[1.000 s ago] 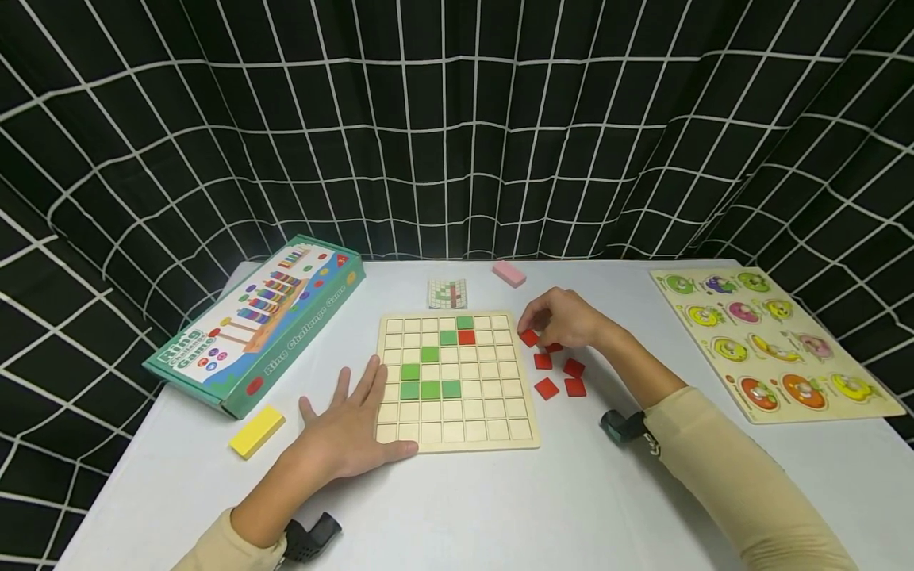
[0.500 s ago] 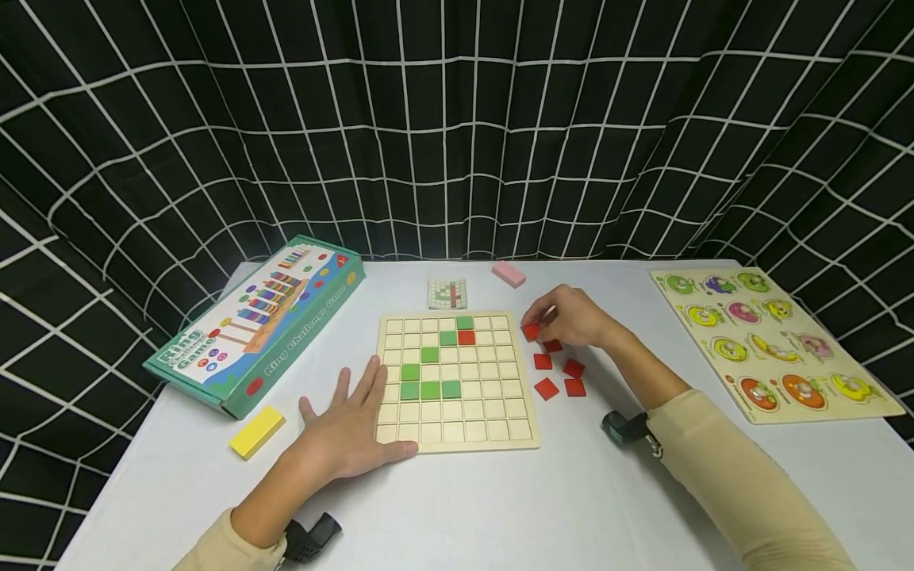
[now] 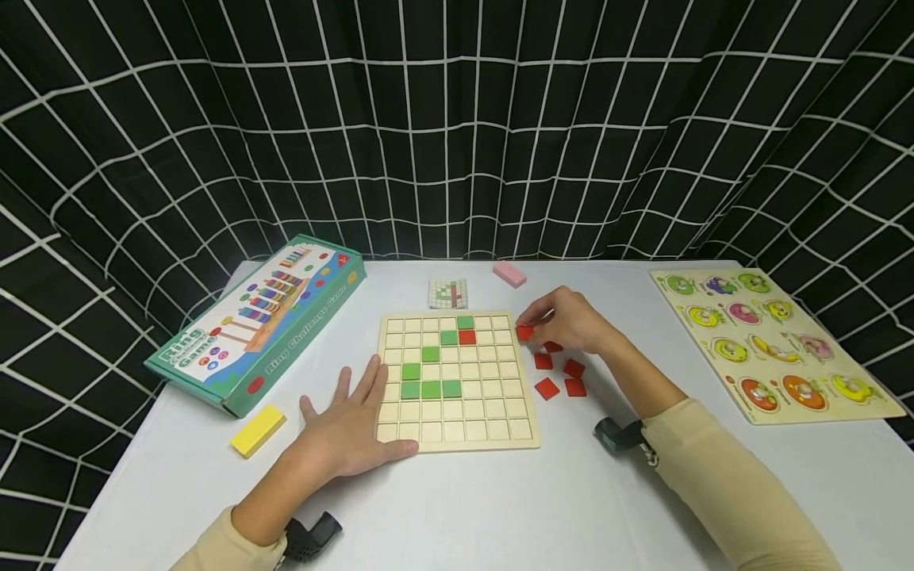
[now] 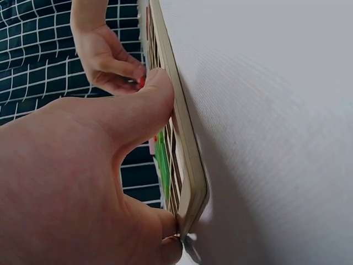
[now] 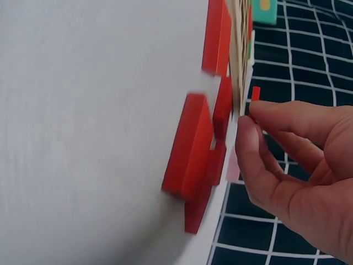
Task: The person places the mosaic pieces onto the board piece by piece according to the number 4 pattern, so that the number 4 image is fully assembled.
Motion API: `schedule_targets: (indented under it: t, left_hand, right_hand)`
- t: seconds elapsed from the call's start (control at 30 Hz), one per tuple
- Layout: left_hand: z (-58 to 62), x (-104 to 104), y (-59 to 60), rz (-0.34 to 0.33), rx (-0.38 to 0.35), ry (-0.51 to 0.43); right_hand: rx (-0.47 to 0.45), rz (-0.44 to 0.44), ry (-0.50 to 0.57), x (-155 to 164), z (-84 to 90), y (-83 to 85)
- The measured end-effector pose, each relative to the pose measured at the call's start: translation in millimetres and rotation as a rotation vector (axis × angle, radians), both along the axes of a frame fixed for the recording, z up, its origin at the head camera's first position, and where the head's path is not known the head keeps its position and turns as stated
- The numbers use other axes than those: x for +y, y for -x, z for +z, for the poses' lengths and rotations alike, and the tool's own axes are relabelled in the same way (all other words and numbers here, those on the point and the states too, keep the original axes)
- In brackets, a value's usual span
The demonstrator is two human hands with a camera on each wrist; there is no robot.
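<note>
A wooden grid board (image 3: 495,408) lies mid-table, with several green tiles (image 3: 431,389) and one red tile (image 3: 467,338) in its squares. My left hand (image 3: 345,432) rests spread at the board's left edge, its thumb on the near rim; the left wrist view shows that thumb (image 4: 146,102) over the rim. Just off the board's far right side, my right hand (image 3: 569,319) pinches a red square tile (image 3: 524,332) between thumb and fingertips. In the right wrist view the pinched tile (image 5: 255,94) sticks up past the fingertips. Several loose red tiles (image 3: 547,388) lie below that hand.
A small pattern card (image 3: 447,294) lies behind the board, near a pink block (image 3: 509,274). The Ring Challenge Game box (image 3: 260,317) and a yellow block (image 3: 258,432) are at left. A fruit puzzle board (image 3: 774,345) lies at right. A black gridded curtain (image 3: 457,143) hangs behind.
My right hand picks the red tile off the table, draws it slightly right, then brings it back left toward the board's edge. The left hand stays still.
</note>
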State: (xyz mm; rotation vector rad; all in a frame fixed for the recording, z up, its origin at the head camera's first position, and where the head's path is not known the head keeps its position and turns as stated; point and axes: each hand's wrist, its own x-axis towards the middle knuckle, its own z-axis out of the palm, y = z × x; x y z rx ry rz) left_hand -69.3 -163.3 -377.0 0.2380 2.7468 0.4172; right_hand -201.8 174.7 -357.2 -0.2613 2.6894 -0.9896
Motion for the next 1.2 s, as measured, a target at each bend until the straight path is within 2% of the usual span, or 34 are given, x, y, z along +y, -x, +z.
schedule_targets:
  t: [0.27,0.7,1.2]
  left_hand:
    - [1.5,0,2.2,-0.009,0.003,-0.004]
    - [5.9,0,4.7,0.001,0.017,-0.027]
    - [3.8,0,1.4,0.013,0.020,-0.080]
  right_hand:
    - [-0.034,-0.020,0.043,-12,0.6,-6.3]
    - [-0.009,0.045,0.053,-32,4.9,-10.1]
    - [-0.014,0.081,0.025,-57,10.5,-12.9]
